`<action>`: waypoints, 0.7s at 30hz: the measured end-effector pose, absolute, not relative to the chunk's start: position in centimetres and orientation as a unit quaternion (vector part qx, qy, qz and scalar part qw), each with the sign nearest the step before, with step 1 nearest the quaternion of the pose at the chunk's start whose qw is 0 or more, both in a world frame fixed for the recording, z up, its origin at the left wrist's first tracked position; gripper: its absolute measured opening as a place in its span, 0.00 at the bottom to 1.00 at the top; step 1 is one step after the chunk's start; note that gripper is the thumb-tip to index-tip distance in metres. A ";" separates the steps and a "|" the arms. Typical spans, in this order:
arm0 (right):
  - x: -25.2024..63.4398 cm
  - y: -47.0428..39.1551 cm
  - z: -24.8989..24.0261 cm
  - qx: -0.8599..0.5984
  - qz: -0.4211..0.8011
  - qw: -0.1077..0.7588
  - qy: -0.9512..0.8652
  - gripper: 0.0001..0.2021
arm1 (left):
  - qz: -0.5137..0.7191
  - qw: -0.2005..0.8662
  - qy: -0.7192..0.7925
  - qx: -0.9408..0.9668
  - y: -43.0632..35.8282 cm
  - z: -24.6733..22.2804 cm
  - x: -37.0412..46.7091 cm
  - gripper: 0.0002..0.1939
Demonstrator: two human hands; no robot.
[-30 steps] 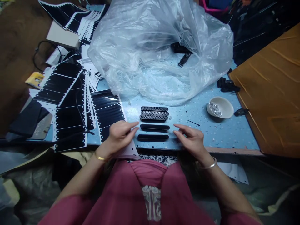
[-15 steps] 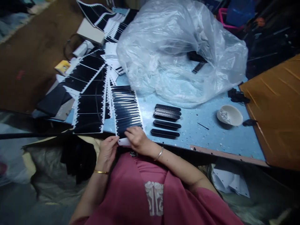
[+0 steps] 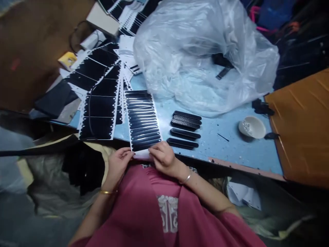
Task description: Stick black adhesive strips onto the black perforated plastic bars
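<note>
A white backing sheet with rows of glossy black stickers (image 3: 144, 118) lies with its lower end past the table's front edge. My left hand (image 3: 120, 164) pinches the sheet's lower left corner between thumb and fingers. At the lower right, my right hand (image 3: 166, 158) has its fingers closed on the sheet's edge by the lowest sticker; whether a sticker's end is also in the pinch is hidden. To the right of the sheet lie several narrow black bars (image 3: 185, 134), some with a textured top.
More sheets of black stickers (image 3: 99, 109) overlap on the left. A large clear plastic bag (image 3: 177, 58) covers the back. On the right stand a white bowl (image 3: 258, 127) with small bits and an orange-brown panel (image 3: 303, 130). An open sack (image 3: 51, 192) hangs below the table.
My right hand has moved right along the sheet's lower end, from the lowest sticker's left part to its right end. My left hand stays at the corner. The camera view has shifted slightly.
</note>
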State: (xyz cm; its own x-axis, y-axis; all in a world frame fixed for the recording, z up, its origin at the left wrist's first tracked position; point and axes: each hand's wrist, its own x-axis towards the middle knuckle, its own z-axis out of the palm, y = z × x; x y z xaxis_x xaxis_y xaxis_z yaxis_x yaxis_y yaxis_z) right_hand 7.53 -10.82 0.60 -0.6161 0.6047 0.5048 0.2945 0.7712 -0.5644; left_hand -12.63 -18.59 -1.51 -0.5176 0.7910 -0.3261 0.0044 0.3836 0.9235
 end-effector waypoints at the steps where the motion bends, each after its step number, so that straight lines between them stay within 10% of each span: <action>1: 8.8 -11.2 1.4 -0.275 0.198 0.350 -0.873 0.10 | 0.462 0.319 0.754 0.340 -18.5 -1.3 -12.9 0.15; 6: 17.3 -11.8 3.1 -0.426 0.113 0.388 -0.810 0.07 | 0.362 0.004 0.628 0.689 -16.6 1.7 -10.2 0.06; 21: 23.1 -11.0 0.8 -0.501 0.109 0.354 -0.782 0.11 | 0.272 0.027 0.474 0.837 -9.7 0.6 -1.4 0.13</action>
State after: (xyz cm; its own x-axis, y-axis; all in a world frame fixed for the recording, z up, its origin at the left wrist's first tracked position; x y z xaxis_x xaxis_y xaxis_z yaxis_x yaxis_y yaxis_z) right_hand 23.07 -11.03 0.82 -0.2469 0.8606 0.4454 0.7063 0.4745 -0.5254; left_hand -1.37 -9.68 0.64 0.4031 0.8078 0.4301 0.7786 -0.5497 0.3026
